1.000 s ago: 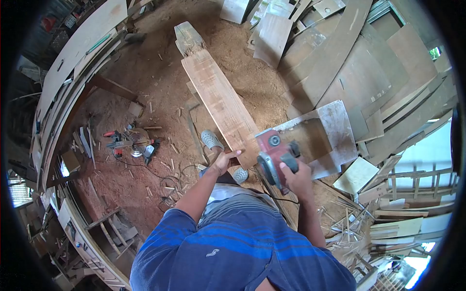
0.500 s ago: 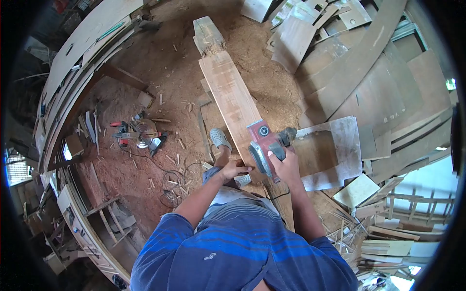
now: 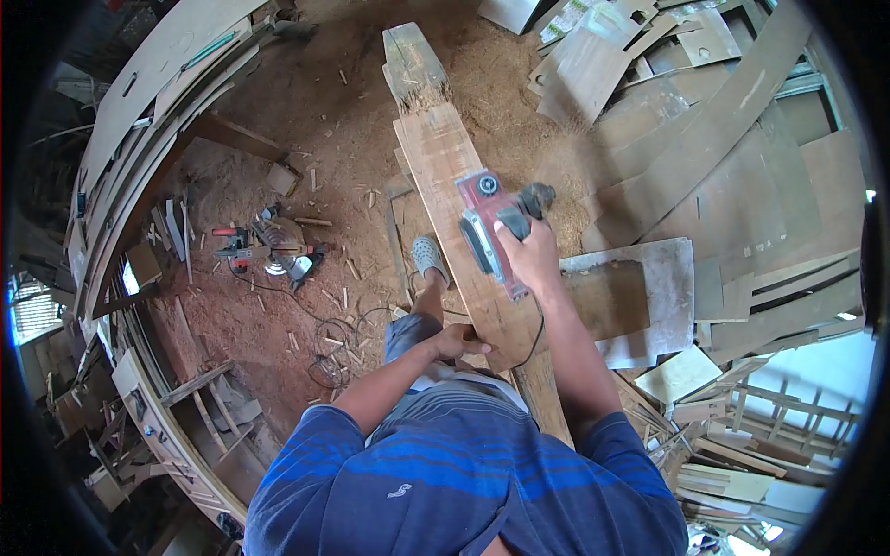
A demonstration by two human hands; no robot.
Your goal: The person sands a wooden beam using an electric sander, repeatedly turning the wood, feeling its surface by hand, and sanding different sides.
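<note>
A red electric hand planer (image 3: 482,222) rests on the upper face of a long wooden board (image 3: 436,148). My right hand (image 3: 528,252) is closed round its rear handle. At the board's near left edge is my left hand (image 3: 459,343), its thumb and fingers gripping the edge close to the end. The board lies on a thicker rough beam (image 3: 413,60), which shows beyond its far end and again near my body. A dark cord runs back from the planer over the board. Fine dust hangs to the right of the planer.
A miter saw (image 3: 276,250) sits on the dusty floor to the left, among wood offcuts and a loose cord (image 3: 329,343). Plywood sheets (image 3: 723,176) are piled at right. A pale panel (image 3: 672,278) lies beside the board. Stacked curved boards (image 3: 158,93) stand at left.
My right hand has pushed the planer forward along the board, away from my body. A dust spray now shows at its right. My left hand stays at the near edge.
</note>
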